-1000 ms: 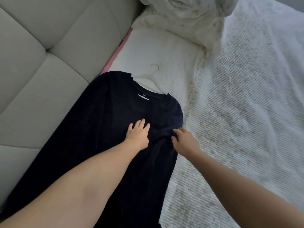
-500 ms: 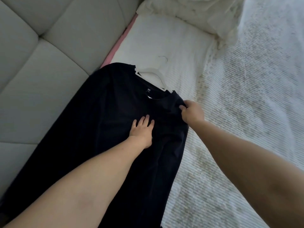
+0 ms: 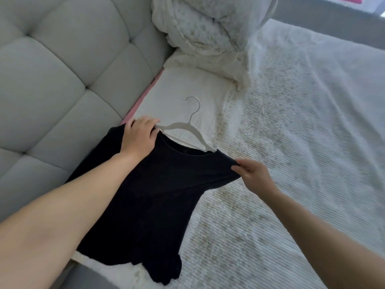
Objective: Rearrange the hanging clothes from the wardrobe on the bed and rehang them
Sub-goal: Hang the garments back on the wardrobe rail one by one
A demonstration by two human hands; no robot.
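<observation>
head | both hands' fingers pinch soft black top [image 3: 158,197] | white hanger [image 3: 183,130] inside

There is a single view, taken from a camera worn on the person's head. It looks forward and steeply down over both forearms, which come in from the lower left and lower right corners, onto the bed [image 3: 291,142]. The lens is wide, so straight edges bow toward the margins. It sits close: the forearms fill the foreground, and the left hand [image 3: 138,135] and right hand [image 3: 253,176] lie near the middle of the picture. The padded headboard [image 3: 52,84] takes up the left side, and a bundled blanket [image 3: 208,28] lies at the top. No second view shares the scene.
</observation>
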